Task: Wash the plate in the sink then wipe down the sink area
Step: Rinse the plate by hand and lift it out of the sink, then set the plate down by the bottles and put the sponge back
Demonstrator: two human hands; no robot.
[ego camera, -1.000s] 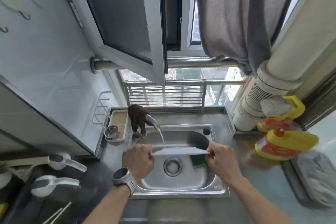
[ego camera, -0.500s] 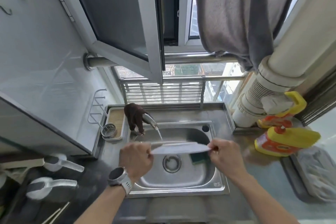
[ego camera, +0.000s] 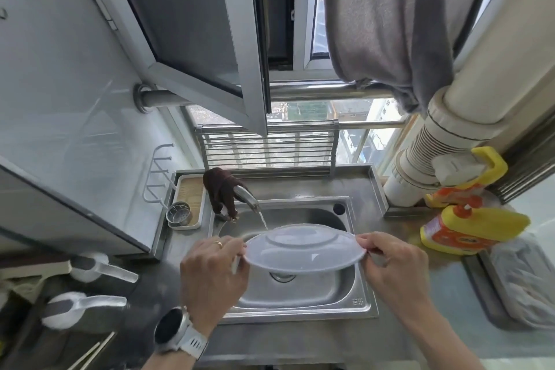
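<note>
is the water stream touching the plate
Touching. The head view shows the water stream running from the faucet and ending on the far rim of the plate.

Two yellow detergent bottles (ego camera: 471, 228) lie right; a grey towel (ego camera: 387, 15) hangs above.

Small home kitchen, high-rise flat. Stainless sink (ego camera: 300, 294) at 6 o'clock with running tap (ego camera: 246, 194), detergent bottles (ego camera: 471, 227) at 3, ladles (ego camera: 90, 306) at 8. Open window (ego camera: 210, 39) at 12 overlooks buildings; towel (ego camera: 390, 15) hangs at 1.
</note>
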